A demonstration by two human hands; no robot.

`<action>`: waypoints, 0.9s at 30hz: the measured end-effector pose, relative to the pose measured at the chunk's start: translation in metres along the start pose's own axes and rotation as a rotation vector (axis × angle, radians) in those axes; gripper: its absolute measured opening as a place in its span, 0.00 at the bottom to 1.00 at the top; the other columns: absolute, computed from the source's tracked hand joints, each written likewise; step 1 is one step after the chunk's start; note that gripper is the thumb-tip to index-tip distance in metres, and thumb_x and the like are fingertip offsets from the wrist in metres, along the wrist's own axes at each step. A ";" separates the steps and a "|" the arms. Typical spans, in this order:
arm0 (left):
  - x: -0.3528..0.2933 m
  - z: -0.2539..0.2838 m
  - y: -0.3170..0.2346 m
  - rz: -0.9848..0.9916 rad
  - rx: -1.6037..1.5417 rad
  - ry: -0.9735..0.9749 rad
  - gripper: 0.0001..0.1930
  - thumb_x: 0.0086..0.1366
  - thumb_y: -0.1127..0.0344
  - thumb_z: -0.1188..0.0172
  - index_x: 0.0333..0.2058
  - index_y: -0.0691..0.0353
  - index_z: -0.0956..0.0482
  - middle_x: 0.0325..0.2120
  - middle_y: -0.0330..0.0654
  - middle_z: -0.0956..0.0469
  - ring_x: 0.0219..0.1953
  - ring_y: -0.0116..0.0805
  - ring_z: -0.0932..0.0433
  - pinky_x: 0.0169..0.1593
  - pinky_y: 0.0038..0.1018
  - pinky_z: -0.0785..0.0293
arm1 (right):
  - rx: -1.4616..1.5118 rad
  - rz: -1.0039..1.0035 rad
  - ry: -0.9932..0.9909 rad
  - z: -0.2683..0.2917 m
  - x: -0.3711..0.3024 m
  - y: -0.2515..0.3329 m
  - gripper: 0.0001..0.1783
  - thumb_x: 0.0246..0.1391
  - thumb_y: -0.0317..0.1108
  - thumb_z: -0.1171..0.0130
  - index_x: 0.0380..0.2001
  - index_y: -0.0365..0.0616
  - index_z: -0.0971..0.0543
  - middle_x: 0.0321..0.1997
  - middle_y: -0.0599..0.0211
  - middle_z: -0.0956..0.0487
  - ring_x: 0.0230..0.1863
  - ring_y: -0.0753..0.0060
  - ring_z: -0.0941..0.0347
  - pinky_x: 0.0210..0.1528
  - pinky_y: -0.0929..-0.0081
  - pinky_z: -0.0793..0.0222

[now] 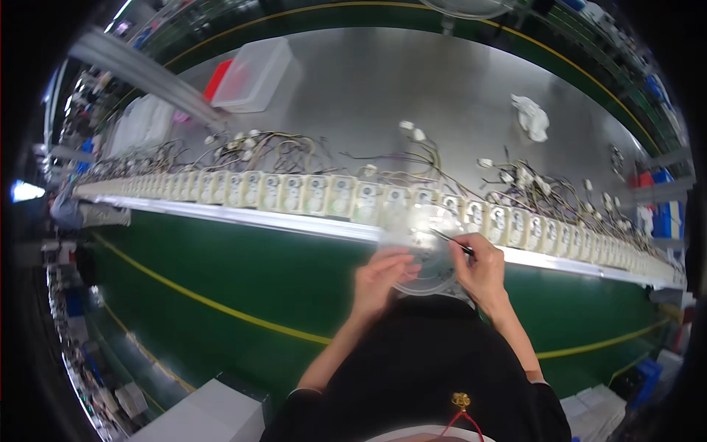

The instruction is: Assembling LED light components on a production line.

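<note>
In front of my body is a round, see-through tub [425, 284], partly overlapping the row of housings. My left hand [379, 280] grips its left side, fingers curled at the rim; the hand is slightly blurred. My right hand [482, 271] is closed round a pair of dark, thin tweezers [451, 240], whose tip points left over the tub. Glare hides what lies under the tip. Behind the tub runs a long row of cream plastic housings [317, 195], each holding small round parts.
Bundles of wires with white connectors [524, 179] lie behind the housings on the grey metal table [383, 81]. A translucent bin [256, 74] stands at the back left, a crumpled white cloth [530, 118] at the back right. A white box [202, 416] sits at the lower left.
</note>
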State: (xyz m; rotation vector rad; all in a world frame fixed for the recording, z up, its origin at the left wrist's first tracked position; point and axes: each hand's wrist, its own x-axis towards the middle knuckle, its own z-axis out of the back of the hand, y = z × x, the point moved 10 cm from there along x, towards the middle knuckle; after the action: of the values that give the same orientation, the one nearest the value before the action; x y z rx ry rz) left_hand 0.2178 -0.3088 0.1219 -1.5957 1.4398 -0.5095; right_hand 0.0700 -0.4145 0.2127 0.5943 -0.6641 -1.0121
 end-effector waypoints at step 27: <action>0.002 0.007 0.001 0.062 0.032 -0.022 0.11 0.64 0.77 0.52 0.43 0.76 0.27 0.50 0.47 0.34 0.44 0.49 0.24 0.48 0.38 0.24 | -0.044 0.041 0.024 0.003 0.006 0.004 0.04 0.47 0.29 0.39 0.25 0.42 0.23 0.20 0.62 0.24 0.17 0.63 0.29 0.19 0.71 0.35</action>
State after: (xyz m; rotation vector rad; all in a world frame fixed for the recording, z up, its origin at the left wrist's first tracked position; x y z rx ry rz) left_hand 0.2234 -0.3084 0.1173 -1.5219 1.4530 -0.4756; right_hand 0.0725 -0.4189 0.2192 0.5519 -0.6289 -0.9778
